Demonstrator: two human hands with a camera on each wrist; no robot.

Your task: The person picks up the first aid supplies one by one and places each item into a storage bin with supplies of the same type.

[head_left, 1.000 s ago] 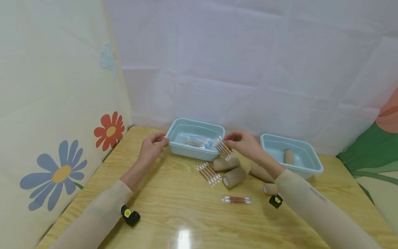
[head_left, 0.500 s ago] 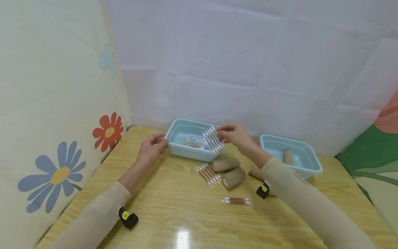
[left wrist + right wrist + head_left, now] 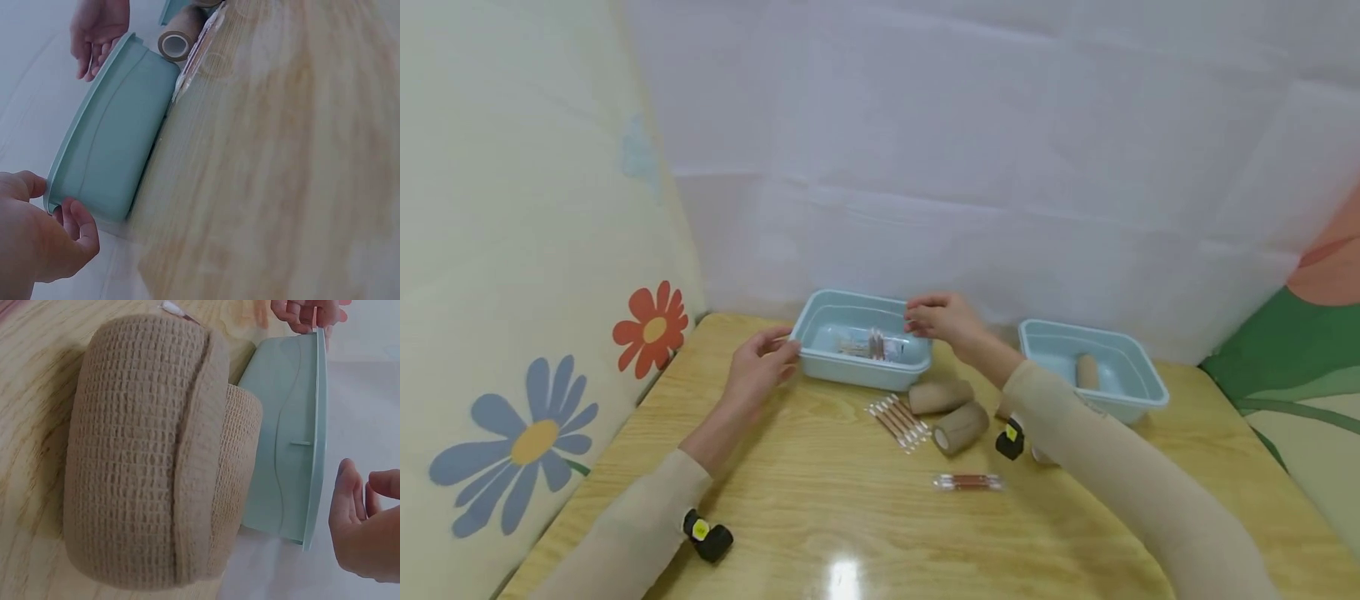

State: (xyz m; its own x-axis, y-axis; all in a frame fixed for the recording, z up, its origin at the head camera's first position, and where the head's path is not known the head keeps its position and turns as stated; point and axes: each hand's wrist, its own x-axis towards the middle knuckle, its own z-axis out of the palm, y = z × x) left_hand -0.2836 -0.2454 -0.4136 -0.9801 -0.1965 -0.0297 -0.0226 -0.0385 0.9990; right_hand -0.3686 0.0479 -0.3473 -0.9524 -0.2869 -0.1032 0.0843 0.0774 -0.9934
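My left hand (image 3: 755, 367) pinches the left rim of a light blue plastic tub (image 3: 857, 372), thumb on top and fingers curled beneath the lip in the left wrist view. Above the tub's right rim hovers my right hand (image 3: 946, 318), fingers relaxed and nothing between them; the right wrist view shows a gap between thumb and fingers. A pack of cotton swabs (image 3: 877, 343) stands on edge inside the tub, beside other clear-wrapped items too small to make out. In front of the tub, another pack of brown-stemmed swabs (image 3: 898, 421) lies flat on the wood.
Two tan bandage rolls (image 3: 961, 427) lie against each other by the tub's front right corner. Nearer me is a narrow swab pack (image 3: 968, 482). A second blue tub (image 3: 1131, 402) at right contains a tan roll (image 3: 1087, 372). My right forearm partly hides more rolls.
My right hand has moved left over the tub and let go of a swab pack, which is now inside. My left hand has stayed on the rim.
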